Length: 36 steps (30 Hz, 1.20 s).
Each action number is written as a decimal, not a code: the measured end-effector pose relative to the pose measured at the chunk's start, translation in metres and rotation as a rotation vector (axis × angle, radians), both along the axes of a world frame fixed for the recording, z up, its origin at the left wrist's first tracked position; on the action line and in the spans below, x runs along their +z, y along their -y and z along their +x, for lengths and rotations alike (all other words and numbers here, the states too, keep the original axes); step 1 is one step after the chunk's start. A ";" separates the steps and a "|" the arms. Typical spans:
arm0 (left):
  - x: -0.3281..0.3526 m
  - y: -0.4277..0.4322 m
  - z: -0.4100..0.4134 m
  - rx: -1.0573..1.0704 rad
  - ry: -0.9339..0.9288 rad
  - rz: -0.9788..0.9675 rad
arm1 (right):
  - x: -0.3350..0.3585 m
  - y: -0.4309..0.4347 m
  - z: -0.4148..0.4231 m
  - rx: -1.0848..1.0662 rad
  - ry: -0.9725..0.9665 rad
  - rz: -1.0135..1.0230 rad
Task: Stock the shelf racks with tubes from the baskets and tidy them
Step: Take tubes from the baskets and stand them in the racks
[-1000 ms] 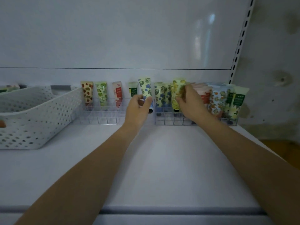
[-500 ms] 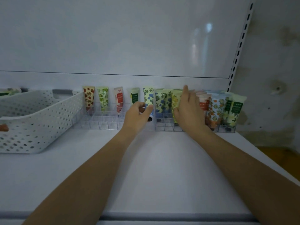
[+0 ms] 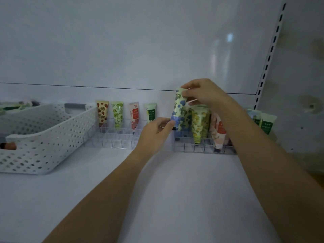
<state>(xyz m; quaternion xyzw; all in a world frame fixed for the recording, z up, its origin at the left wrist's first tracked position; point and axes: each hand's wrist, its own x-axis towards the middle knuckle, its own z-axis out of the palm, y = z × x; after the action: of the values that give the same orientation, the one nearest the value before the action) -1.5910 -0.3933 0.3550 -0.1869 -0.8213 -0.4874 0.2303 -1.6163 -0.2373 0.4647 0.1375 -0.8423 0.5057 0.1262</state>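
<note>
Now the right hand (image 3: 201, 92) clamps its grip on the top of the blue-flowered tube (image 3: 179, 109), tilted at frame centre over the left end of the clear rack (image 3: 201, 148); the left hand (image 3: 154, 131) pinches its lower end.

Two bare forearms, bare left hand (image 3: 156, 132) and right hand (image 3: 203, 93); fingernails look short, though blurred.

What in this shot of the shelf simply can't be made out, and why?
Head view, the only one:
The right arm hides part of the right rack and any tubes behind it.
The white basket is cut off by the left edge; its wall hides most of its contents.
Print on the blue-flowered tube, gripped by the right hand and pinched by the left hand, is too small and blurred to read.
</note>
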 end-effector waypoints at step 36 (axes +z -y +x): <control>-0.027 0.001 -0.011 0.145 -0.077 -0.596 | -0.026 -0.023 -0.022 -0.156 -0.177 0.622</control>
<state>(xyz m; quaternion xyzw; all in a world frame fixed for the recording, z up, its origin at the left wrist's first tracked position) -1.6020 -0.3947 0.3276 -0.2054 -0.9298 -0.2001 0.2306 -1.6382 -0.2147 0.4383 0.1479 -0.9501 0.1992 0.1891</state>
